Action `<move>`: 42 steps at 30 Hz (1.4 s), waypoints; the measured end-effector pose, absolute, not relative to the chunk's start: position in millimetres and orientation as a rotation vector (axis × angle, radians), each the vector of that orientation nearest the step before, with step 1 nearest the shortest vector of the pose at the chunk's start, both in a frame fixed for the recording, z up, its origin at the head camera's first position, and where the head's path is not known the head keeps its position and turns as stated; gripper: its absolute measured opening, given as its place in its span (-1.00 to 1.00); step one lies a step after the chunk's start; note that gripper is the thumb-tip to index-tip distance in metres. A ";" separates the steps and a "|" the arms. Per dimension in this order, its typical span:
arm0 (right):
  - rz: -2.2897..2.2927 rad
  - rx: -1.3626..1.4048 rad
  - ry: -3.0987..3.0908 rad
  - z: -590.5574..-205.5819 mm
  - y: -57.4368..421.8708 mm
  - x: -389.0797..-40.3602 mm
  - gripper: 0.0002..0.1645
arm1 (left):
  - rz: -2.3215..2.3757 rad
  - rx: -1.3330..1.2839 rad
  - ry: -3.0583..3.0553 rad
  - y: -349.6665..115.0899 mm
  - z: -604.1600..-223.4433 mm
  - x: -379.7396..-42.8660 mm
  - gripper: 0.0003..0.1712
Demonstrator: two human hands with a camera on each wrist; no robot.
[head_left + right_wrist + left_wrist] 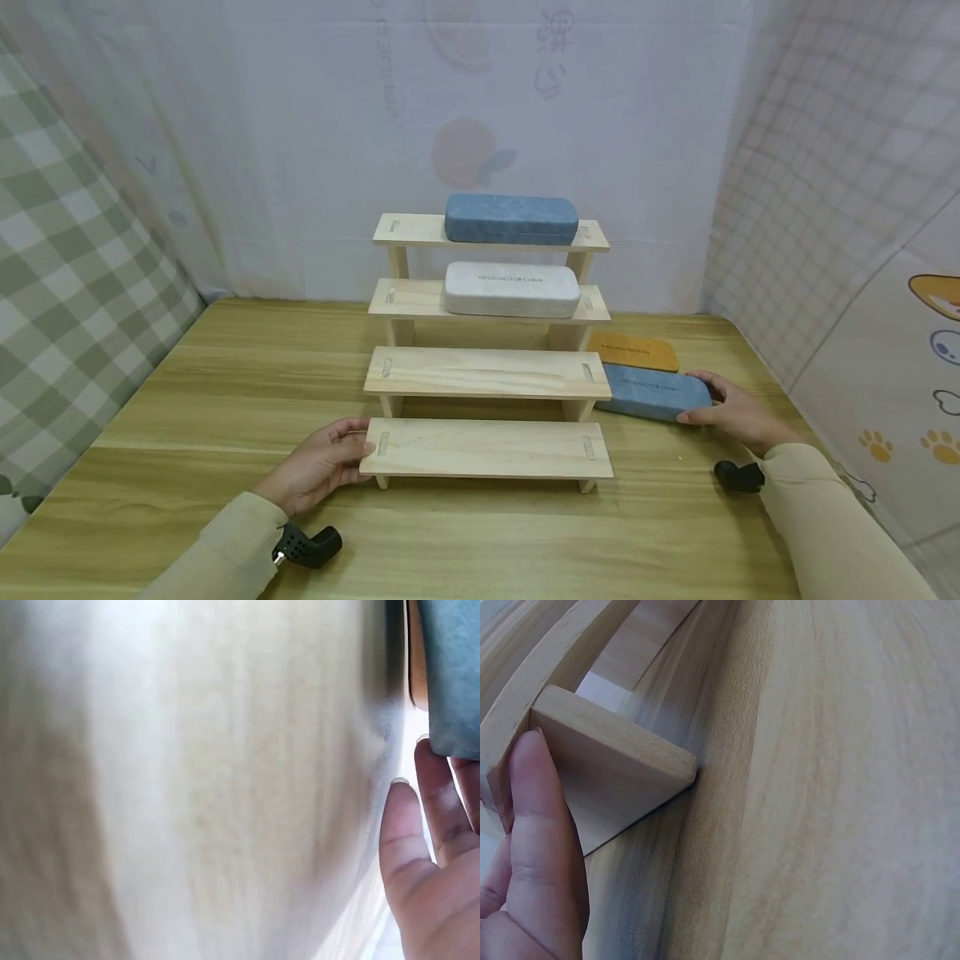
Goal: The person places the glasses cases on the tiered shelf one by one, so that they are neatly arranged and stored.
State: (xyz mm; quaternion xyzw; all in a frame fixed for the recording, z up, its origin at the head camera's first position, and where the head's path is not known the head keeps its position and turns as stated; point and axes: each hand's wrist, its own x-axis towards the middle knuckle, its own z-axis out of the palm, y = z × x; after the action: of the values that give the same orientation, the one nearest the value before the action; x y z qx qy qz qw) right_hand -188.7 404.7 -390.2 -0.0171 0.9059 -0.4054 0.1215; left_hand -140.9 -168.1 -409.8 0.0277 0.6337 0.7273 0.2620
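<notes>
Head view first: gripping the left end of the lowest step (487, 446) of a wooden stand (487, 372) in the left hand (318, 467), nearly closed, with the thumb on top. Now across to the far side: holding the right end of a blue case (652, 393) in the right hand (738, 415), partly open, bent round it with thumb in front and fingers behind, low by the worktop (480, 542), just beside the stand. Lying right behind it, an orange case (636, 352). Up the stand: resting toward the right, a white case (512, 292) on the second step from the top and an upper blue case (512, 220) on the highest.

Over to the left wrist: pressing a finger against the step's edge, right beside a leg (615, 765).

And the right wrist: touching the blue case's end with spread fingers, only partly in view.
</notes>
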 end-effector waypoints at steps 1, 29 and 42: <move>-1.190 -0.049 2.648 -390.1 404.7 -187.9 0.06 | 1.968 0.075 1.714 -168.0 -409.7 -141.0 -0.22; -1.297 -0.088 2.779 -353.2 410.5 -162.9 -0.16 | 1.959 0.071 1.730 -168.8 -412.0 -142.0 -0.20; -1.324 -0.101 2.808 -336.4 404.6 -152.4 -0.15 | 1.962 0.067 1.725 -168.7 -411.8 -142.1 -0.21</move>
State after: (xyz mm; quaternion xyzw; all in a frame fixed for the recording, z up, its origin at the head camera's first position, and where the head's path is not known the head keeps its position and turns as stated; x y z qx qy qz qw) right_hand -152.4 404.6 -336.4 -0.0324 0.9039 -0.4261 0.0176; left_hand -142.1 -168.7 -411.8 0.0246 0.6371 0.7248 0.2611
